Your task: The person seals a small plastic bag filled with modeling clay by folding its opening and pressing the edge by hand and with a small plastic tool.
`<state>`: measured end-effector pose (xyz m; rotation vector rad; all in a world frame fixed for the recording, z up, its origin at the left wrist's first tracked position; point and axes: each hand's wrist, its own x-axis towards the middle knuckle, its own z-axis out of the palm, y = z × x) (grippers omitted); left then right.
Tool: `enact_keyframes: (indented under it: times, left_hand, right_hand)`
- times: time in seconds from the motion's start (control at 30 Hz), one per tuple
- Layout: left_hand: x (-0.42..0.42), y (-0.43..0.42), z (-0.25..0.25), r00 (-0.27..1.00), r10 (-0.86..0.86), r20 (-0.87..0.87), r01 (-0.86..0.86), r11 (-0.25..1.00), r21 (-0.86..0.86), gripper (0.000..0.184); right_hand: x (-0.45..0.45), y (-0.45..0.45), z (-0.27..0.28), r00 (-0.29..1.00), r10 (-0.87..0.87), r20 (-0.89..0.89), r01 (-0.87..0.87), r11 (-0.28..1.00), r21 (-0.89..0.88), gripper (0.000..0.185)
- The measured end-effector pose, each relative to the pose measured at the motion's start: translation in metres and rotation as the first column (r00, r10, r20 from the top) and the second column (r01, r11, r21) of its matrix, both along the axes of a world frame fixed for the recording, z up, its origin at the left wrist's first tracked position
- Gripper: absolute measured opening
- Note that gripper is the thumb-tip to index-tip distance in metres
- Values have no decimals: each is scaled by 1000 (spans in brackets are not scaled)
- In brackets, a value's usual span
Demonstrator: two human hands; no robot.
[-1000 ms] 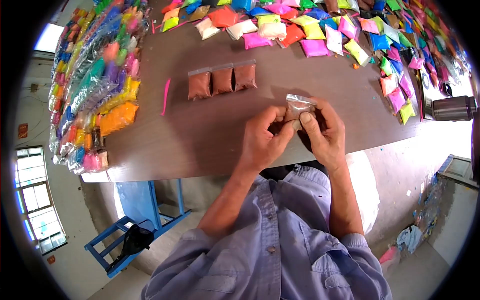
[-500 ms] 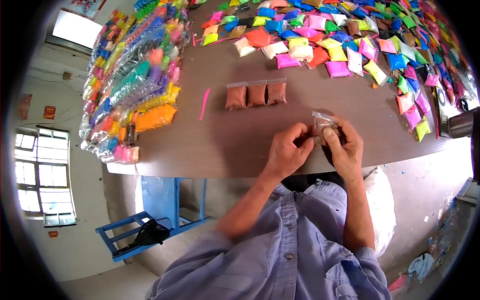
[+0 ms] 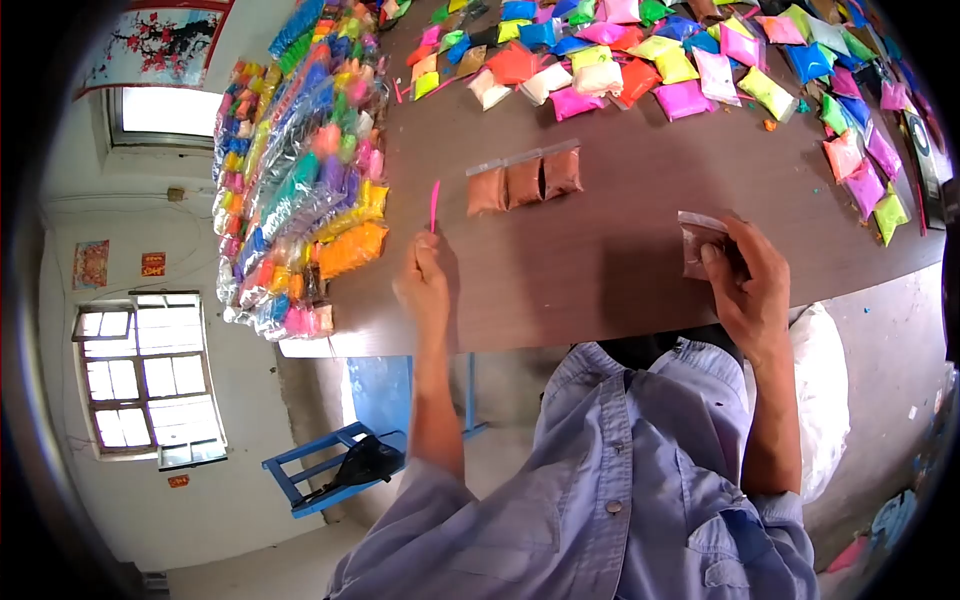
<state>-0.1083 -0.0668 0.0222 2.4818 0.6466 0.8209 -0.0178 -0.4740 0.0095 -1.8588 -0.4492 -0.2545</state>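
Note:
Between the thumb and fingers of my right hand (image 3: 748, 285) is a small clear zip bag (image 3: 699, 246) with brown material in it, held above the table. My left hand (image 3: 423, 280) is at the left part of the table, its fingers closed at the lower end of a thin pink strip (image 3: 434, 205). Three filled brown bags (image 3: 525, 181) lie side by side between and beyond my hands, their zip edges facing away from me.
Bundled bags of many colours (image 3: 310, 190) cover the table's left side. Many loose colourful packets (image 3: 610, 75) spread along the far side and the right. A blue stool (image 3: 345, 460) with a black item stands below the table, at the left.
My left hand has left the small bag and moved left to the pink strip. My right hand still holds the bag, now farther right in view. The view has shifted.

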Motion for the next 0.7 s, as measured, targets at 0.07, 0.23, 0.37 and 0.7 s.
enact_keyframes:
  times: [0.07,0.23,0.37,0.7]
  left_hand:
    - [13,21,-3,998,-56,24,52,985,165,26]
    - [37,75,-23,987,-146,-69,159,952,260,18]
    - [45,109,-19,963,-143,-230,168,982,91,22]
    - [37,90,11,974,-170,-150,146,977,-158,19]
  right_hand:
    - [-1,-6,5,1000,5,-23,-6,1000,-19,31]
    - [-3,-9,9,994,-100,-31,96,989,-112,35]
    - [-3,-14,2,978,-203,41,207,963,-173,41]
    - [-7,-36,-1,977,-34,209,59,992,-112,35]
